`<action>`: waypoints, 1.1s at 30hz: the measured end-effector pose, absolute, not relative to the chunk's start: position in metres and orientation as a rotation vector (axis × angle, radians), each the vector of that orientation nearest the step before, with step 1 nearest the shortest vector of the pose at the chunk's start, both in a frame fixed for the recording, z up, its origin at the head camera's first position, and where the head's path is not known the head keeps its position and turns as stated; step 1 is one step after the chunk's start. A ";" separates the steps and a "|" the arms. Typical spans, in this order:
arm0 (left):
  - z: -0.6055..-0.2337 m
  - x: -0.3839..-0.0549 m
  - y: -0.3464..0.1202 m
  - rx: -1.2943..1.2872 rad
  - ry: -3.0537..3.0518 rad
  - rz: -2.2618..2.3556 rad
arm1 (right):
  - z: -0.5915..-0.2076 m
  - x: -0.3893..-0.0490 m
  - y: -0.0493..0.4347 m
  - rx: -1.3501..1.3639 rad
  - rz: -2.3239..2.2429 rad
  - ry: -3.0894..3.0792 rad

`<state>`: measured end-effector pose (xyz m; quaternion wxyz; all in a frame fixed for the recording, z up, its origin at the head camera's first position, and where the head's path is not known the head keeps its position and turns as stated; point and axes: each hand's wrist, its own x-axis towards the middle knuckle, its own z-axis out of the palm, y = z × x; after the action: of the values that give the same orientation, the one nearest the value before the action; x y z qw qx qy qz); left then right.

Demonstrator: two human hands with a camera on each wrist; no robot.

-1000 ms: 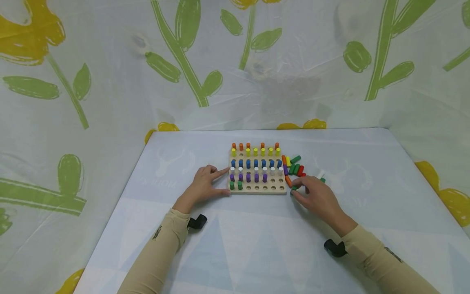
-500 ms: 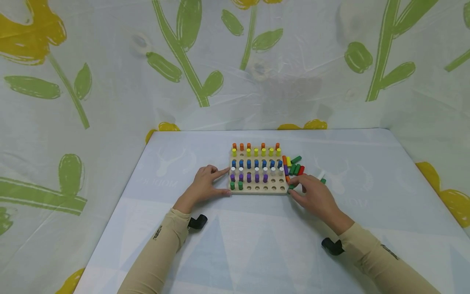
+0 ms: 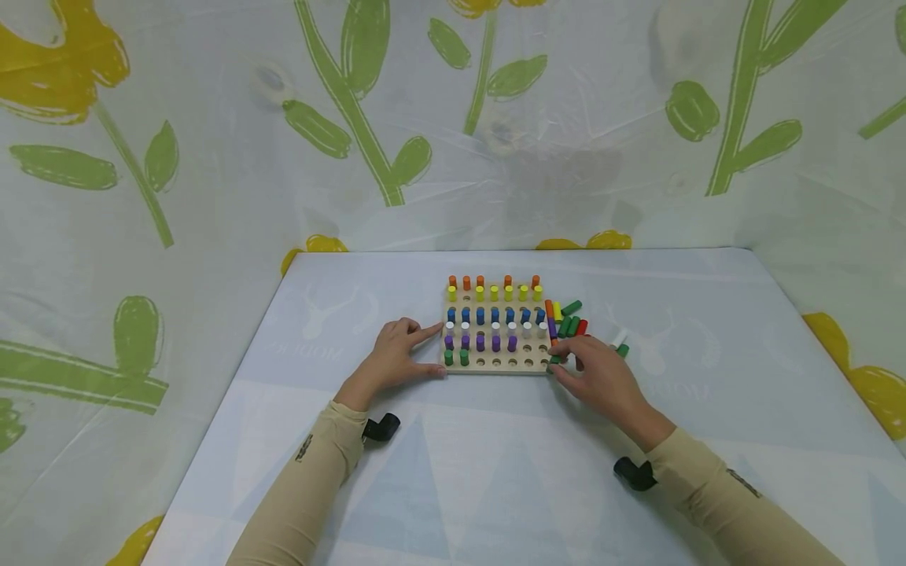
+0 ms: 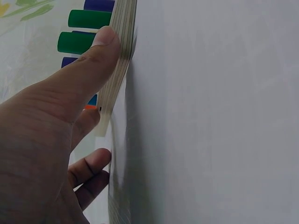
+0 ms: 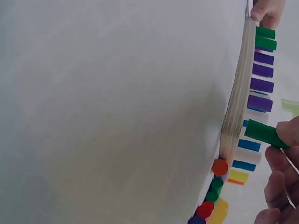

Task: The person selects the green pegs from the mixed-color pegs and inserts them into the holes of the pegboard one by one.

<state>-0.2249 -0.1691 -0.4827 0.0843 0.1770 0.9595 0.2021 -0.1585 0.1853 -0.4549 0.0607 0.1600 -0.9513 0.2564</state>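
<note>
– what's biggest there?
– the table, with the board lying on it.
– and the hands?
– the left hand is at the board's left edge, thumb and index finger spread, touching it. the right hand is by the board's front right corner, thumb and finger pinching.
– anything smaller?
– standing pegs fill much of the board in colour rows; loose pegs lie right of it.
– what's pinched?
– a green peg, slightly tilted, near the board's front right corner. whether it touches the board, i can't tell.
</note>
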 end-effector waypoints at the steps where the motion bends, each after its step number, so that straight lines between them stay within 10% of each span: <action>1: -0.483 -0.225 -0.169 0.525 2.863 0.603 | -0.455 -0.159 0.184 0.483 0.775 -2.879; 33: -0.483 -0.226 -0.169 0.536 2.857 0.614 | -0.456 -0.160 0.169 0.498 0.808 -2.876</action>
<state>-0.2257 -0.1692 -0.4825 0.0852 0.1799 0.9581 0.2060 -0.1595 0.1693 -0.4560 0.0566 0.1644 -0.9481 0.2663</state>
